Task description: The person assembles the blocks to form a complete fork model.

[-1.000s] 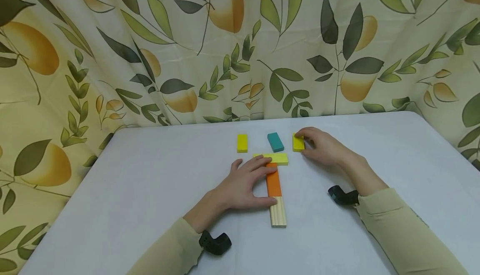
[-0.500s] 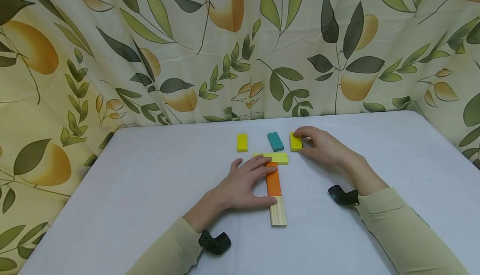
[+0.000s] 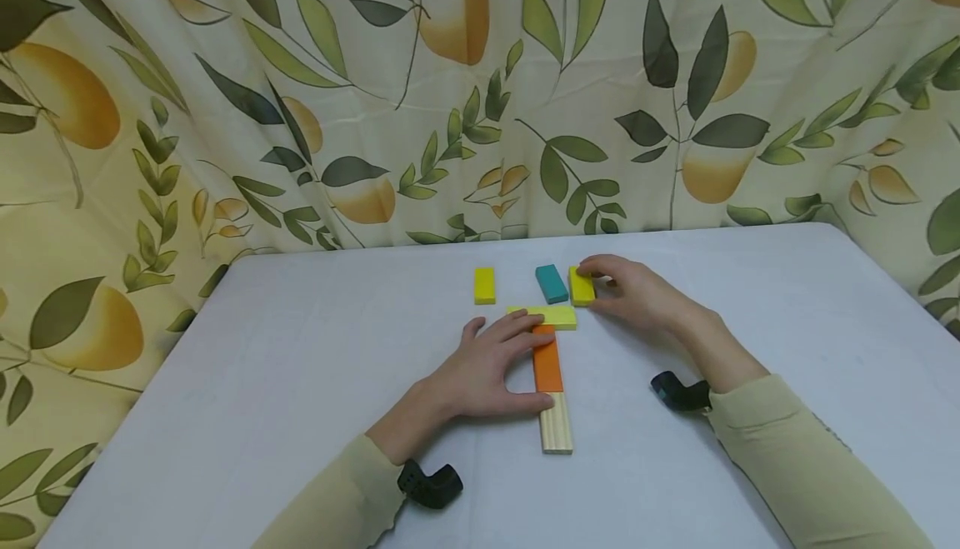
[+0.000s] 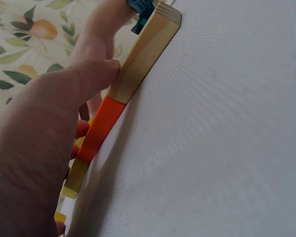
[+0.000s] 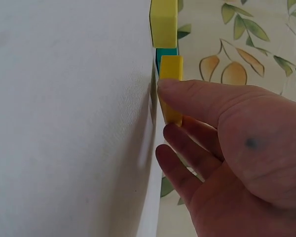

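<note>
In the head view my right hand [image 3: 637, 295] pinches a yellow block [image 3: 581, 286] between thumb and fingers, just right of a teal block [image 3: 551, 282]. The right wrist view shows the thumb against this yellow block [image 5: 171, 66]. My left hand [image 3: 480, 374] lies spread, its thumb touching a plain wooden block [image 3: 557, 432] and fingertips at an orange block [image 3: 548, 370] and a lime-yellow block [image 3: 560, 317]. Wooden and orange blocks form a column end to end; the lime one lies crosswise at its far end. The left hand partly covers the lime and orange blocks.
Another yellow block [image 3: 484, 286] lies left of the teal one. All blocks rest on a white-covered table [image 3: 300, 349], with a leaf-and-fruit patterned curtain [image 3: 450, 157] behind its far edge. Black wrist devices [image 3: 431, 485] sit at both cuffs.
My right hand has slid the yellow block leftward over the table, close to the teal block. My left hand and the other blocks have stayed in place.
</note>
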Motion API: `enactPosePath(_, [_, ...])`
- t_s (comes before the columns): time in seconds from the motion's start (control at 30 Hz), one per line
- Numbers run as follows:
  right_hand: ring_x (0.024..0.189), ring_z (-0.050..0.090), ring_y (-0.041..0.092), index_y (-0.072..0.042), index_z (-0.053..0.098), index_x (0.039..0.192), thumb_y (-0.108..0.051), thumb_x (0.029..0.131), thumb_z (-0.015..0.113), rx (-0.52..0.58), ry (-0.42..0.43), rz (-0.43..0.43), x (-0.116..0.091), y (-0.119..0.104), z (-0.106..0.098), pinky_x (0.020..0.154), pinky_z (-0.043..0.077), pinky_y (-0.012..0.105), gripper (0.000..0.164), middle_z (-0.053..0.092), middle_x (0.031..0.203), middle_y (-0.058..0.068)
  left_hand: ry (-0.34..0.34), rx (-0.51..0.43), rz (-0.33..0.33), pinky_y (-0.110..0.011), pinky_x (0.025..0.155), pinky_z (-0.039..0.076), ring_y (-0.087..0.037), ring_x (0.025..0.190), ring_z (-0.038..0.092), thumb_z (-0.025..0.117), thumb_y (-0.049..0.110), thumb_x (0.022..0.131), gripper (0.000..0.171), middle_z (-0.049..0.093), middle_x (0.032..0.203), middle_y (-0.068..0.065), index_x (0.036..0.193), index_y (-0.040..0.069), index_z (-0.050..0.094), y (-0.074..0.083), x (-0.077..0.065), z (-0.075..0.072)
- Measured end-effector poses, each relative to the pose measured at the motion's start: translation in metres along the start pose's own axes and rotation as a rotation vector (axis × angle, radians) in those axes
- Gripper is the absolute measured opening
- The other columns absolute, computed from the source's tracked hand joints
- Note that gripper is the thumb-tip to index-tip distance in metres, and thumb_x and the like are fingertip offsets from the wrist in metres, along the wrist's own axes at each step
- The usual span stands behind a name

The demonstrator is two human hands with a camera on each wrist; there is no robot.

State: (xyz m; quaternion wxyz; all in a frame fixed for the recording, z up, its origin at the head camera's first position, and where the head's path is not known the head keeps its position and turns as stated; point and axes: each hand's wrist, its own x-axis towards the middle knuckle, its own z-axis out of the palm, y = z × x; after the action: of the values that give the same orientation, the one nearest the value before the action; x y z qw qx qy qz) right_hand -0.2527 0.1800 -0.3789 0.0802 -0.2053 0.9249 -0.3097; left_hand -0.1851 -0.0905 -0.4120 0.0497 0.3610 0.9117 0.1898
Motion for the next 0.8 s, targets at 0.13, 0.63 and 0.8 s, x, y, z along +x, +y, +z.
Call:
enactPosePath(0.13, [0.131,0.047,0.042,0.002,0.053,0.14,-0.004,0.093,0.069,-0.014,0.0,-0.01,0.0013,-0.0016,0.0022,0.107,0.038,0.057,0.05,0.049,0.145,0.022,0.001,-0.013,0.012,-0.063,0.115,0.012,-0.011,0.151,0.017,0.065,0.063,0.087,0.073,0.029,0.162,0.01,0.15,0.029,0.049,0.0,-0.001,-0.0005])
enactPosePath(0.63, [0.131,0.047,0.041,0.002,0.054,0.14,-0.005,0.094,0.07,-0.034,-0.015,-0.045,0.0066,-0.0071,0.0045,0.108,0.036,0.058,0.049,0.051,0.144,0.022,0.01,-0.019,0.034,-0.064,0.115,0.012,-0.012,0.151,0.018,0.065,0.062,0.088,0.073,0.029,0.163,0.008,0.15,0.026,0.05,-0.0011,-0.0003,-0.0025])
enactPosePath(0.8, [0.129,0.049,0.041,0.002,0.055,0.139,-0.004,0.093,0.069,-0.033,-0.021,-0.049,0.0079,-0.0055,0.0062,0.109,0.035,0.058,0.048,0.052,0.143,0.021,0.006,-0.025,0.028,-0.064,0.115,0.012,-0.012,0.151,0.018,0.066,0.061,0.088,0.072,0.03,0.162,0.007,0.15,0.026,0.05,-0.0014,-0.0007,-0.0023])
